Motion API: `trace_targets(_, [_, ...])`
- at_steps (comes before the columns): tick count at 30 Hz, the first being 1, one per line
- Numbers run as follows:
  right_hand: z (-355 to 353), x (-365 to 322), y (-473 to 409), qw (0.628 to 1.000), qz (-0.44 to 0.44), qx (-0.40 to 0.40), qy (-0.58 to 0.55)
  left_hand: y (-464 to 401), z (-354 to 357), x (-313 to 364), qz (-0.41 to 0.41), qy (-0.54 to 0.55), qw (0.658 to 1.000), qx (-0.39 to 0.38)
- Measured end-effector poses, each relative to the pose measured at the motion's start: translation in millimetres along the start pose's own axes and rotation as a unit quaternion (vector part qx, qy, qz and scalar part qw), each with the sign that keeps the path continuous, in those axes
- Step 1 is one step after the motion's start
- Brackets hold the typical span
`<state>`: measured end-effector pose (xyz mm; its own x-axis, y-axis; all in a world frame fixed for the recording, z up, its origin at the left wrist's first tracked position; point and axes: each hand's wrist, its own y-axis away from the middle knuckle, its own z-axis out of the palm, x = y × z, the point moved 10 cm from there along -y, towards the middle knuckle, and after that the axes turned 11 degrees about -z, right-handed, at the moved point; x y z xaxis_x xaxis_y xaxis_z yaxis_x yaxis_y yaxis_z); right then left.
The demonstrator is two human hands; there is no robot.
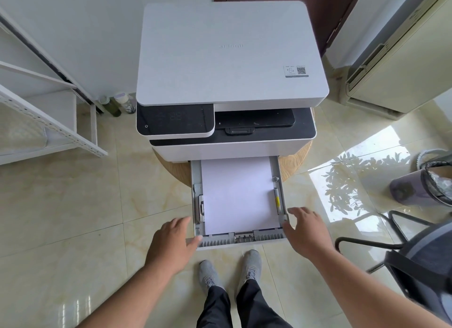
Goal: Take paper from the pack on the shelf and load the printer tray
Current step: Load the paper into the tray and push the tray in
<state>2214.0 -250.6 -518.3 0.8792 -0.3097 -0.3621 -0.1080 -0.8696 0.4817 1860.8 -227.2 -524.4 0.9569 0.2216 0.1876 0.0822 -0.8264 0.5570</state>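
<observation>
A: Where's the paper (238, 195)?

B: Lying flat in the pulled-out tray (244, 241), between the side guides, so it should feed straight once the tray goes back into the printer (230, 58).

A: And the hands?

B: The left hand (175, 242) and right hand (305, 232) flank the tray's front corners, fingers spread and relaxed, gripping nothing. I'd guess they're about to push it in.

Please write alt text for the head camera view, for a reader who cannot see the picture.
A person stands over a white printer whose paper tray is pulled out, with white paper lying flat in it. The left hand and right hand, both open, are at the tray's front corners.
</observation>
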Motion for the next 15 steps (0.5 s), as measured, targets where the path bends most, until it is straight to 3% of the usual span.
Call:
trace_targets(4, [16.8, -0.3, 11.6, 0.994, -0.043, -0.059, 0.082, 7.3, 30.5, -10.6, 0.004, -0.086, 0.994, -0.073])
trace_targets(15, [24.0, -6.8, 6.4, 0.968, -0.099, -0.107, 0.204, 5.0, 31.8, -7.6, 0.014, -0.106, 0.994, -0.008])
